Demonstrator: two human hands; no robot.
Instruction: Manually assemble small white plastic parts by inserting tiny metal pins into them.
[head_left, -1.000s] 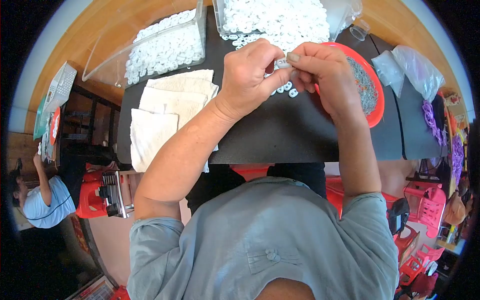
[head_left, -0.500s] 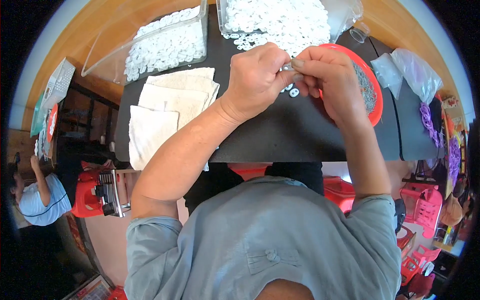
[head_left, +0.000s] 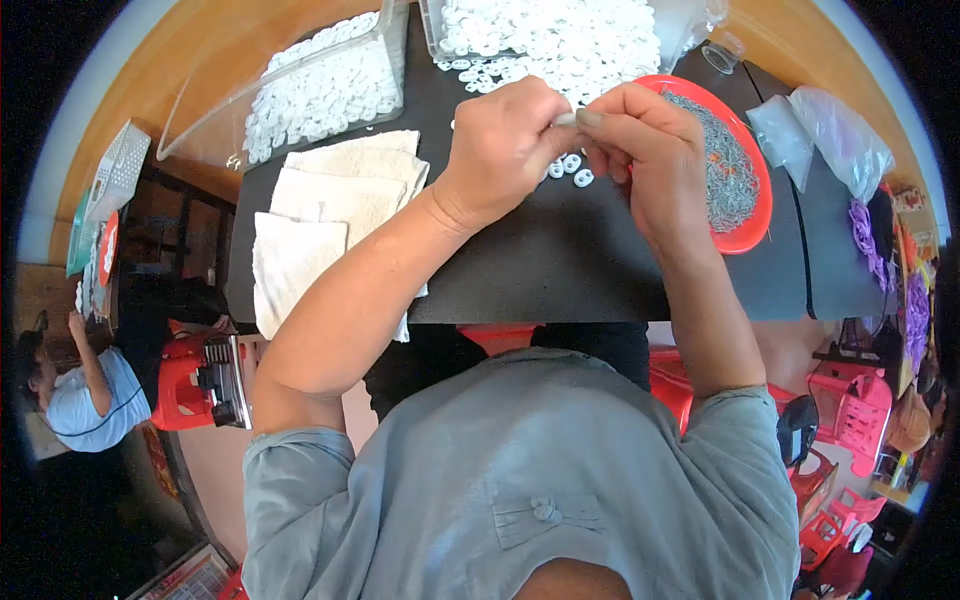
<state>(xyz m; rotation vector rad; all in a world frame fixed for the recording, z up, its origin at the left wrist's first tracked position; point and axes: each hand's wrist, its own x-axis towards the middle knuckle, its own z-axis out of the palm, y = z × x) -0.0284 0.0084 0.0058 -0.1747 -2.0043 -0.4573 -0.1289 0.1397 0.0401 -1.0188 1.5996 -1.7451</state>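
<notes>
My left hand [head_left: 500,150] is closed, its thumb and forefinger pinching a small white plastic piece [head_left: 566,118]. My right hand [head_left: 652,150] meets it from the other side, thumb and fingers pressed together at the piece's end. Whatever the right fingers hold is hidden or too small to make out. Just below the hands lie a few loose white oval pieces with two holes [head_left: 583,178]. Beside my right hand sits a red plate [head_left: 748,240] heaped with small grey metal parts [head_left: 732,185]. A large pile of white oval pieces [head_left: 560,40] spreads beyond the hands.
A clear bin of white pieces [head_left: 325,100] stands at the far left, above folded cream cloths [head_left: 300,250]. Plastic bags [head_left: 840,140] and a clear cup [head_left: 722,52] lie right on the black table [head_left: 540,270]. Another person [head_left: 95,400] sits far left.
Both hands remain together and have shifted slightly; the white piece now shows more clearly between the fingertips. The whole view has moved a little, showing more of the red plate.
</notes>
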